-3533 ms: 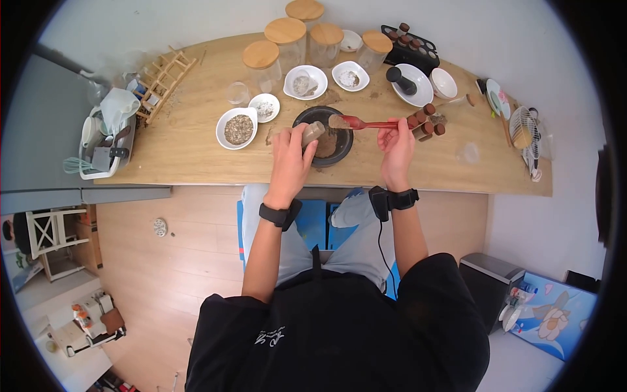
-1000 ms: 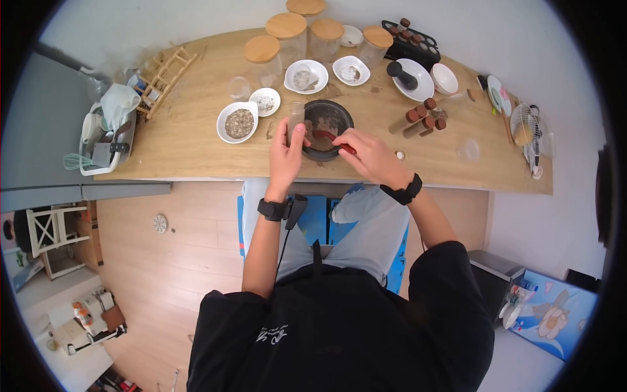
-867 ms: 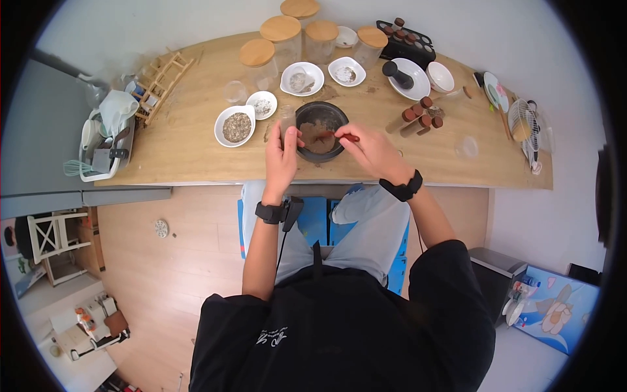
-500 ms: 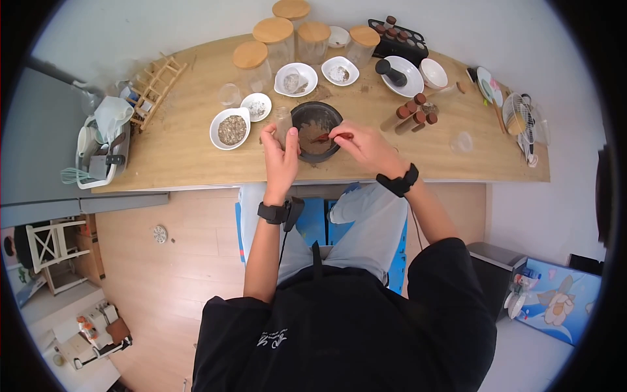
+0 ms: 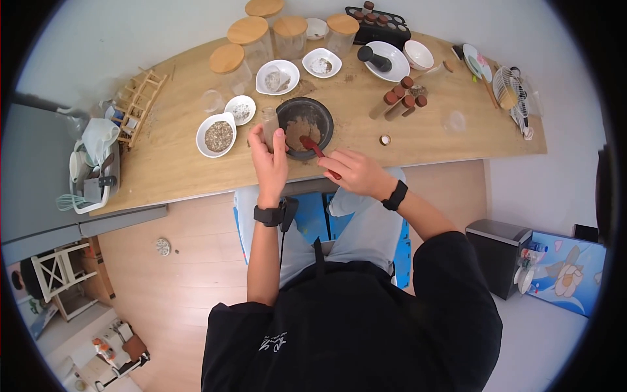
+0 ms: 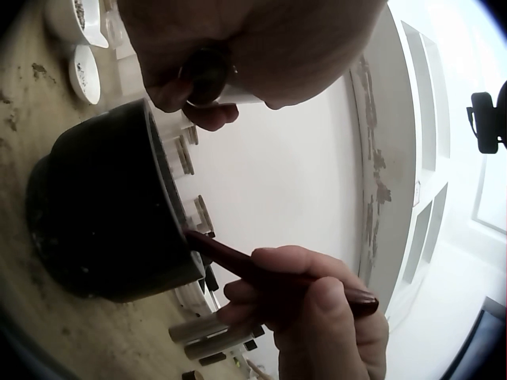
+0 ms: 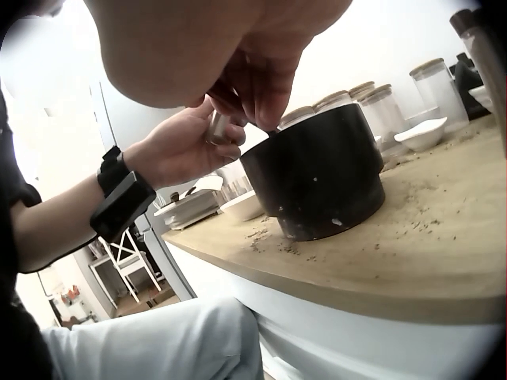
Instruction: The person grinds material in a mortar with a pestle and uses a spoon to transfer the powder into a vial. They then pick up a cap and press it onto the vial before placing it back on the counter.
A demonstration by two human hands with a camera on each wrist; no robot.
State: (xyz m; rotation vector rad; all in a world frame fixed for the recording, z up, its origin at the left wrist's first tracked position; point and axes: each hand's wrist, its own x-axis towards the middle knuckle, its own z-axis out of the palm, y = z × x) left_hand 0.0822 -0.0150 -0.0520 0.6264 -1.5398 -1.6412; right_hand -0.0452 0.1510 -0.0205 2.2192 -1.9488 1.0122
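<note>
A black mortar holding brown powder stands near the table's front edge. Just left of it, the left hand grips a small clear glass jar, upright in the head view. The right hand pinches the handle of a red spoon, whose bowl dips into the powder. In the left wrist view the spoon leans over the rim of the mortar. How full the jar is cannot be told.
White dishes with seeds and powders lie left of and behind the mortar. Wooden-lidded jars stand at the back. Several capped tubes and a small round cap are to the right, a white bowl with a black pestle behind.
The head view has shifted and turned. The red spoon, level over the mortar with powder in its bowl at first, now slants down into it. The glass jar, tilted earlier, is upright.
</note>
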